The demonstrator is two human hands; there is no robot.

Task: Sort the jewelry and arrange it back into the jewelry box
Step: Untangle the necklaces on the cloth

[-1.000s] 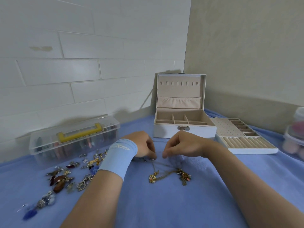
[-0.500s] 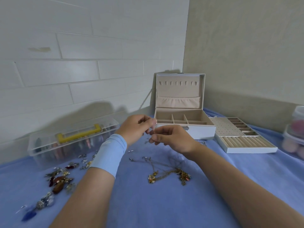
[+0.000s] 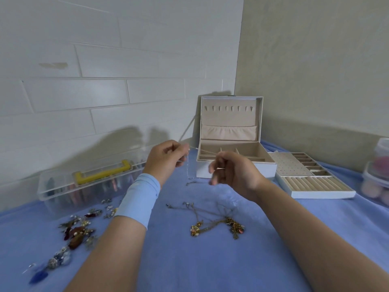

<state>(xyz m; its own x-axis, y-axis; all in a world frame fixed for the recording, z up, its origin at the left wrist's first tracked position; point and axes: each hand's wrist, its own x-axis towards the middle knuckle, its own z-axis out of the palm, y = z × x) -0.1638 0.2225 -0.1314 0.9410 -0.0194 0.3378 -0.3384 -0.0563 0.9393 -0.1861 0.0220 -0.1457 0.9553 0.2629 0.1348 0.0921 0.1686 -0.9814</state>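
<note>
Pinching thin silver chain point(image 3: 187, 167) taut btwn curled fingers point(image 3: 213, 167) of left hand point(image 3: 165, 160) & right hand point(image 3: 235, 174).

I see white tiled wall point(image 3: 105, 91) at left, plain beige wall point(image 3: 315, 70) at right, meeting in corner point(image 3: 239, 81). Blue cloth point(image 3: 328, 224) covers table point(image 3: 210, 270). Soft shadows point(image 3: 117, 142) low on tiles.

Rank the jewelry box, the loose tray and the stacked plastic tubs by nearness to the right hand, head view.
1. jewelry box, just behind the right hand.
2. loose tray, further right.
3. stacked plastic tubs, at the far right edge.
</note>
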